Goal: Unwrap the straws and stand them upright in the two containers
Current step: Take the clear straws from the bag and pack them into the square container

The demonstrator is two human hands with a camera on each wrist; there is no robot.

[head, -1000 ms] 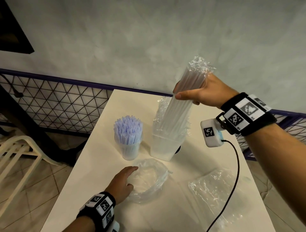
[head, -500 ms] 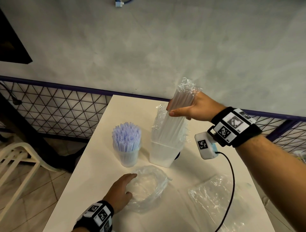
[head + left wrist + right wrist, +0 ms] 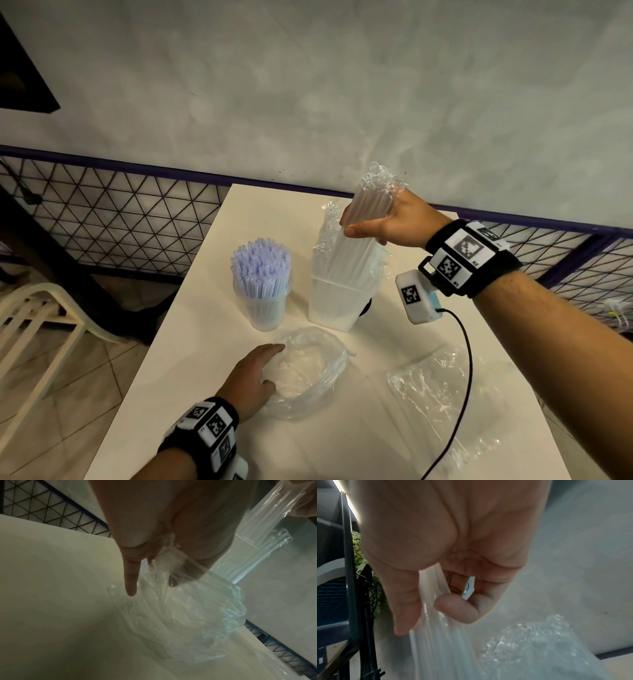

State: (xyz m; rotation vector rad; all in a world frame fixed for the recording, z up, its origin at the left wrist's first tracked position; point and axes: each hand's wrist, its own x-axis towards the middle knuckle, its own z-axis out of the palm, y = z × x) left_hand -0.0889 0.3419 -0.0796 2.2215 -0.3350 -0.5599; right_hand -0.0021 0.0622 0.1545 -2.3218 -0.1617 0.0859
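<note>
While gripping a bundle of clear straws [image 3: 354, 250] near its upper end with the right hand [image 3: 387, 222], thumb across the front and fingers curled behind. Tilted a little, top leaning to the right, lower end down inside the square translucent container [image 3: 337, 305]. Still sleeved at the top in a crinkled clear wrapper [image 3: 380, 178], bunched just above the thumb; more loose film hanging round the bundle down at the container's rim. From the right wrist view, the same clasp: thumb and one bent finger closing on the straws, film glinting below.

Just left of the square container, standing apart from it, a round clear container [image 3: 265, 308] packed with upright pale blue straws [image 3: 260, 263], tips fanned above the rim.

Nearer, resting the left hand [image 3: 253, 380] on the edge of a crumpled empty wrapper [image 3: 308, 373] lying on the pale surface [image 3: 191, 359]. Fingers relaxed and slightly apart, not clenched; from the left wrist view, forefinger stretched out towards the surface, film draped over the thumb. Cannot tell whether any plastic is truly pinched.

Further right on the surface, well apart from both containers, a second clear wrapper [image 3: 435, 394] lying flat, crossed by a black cable [image 3: 467, 359] running from the white module under the right wrist.
</note>
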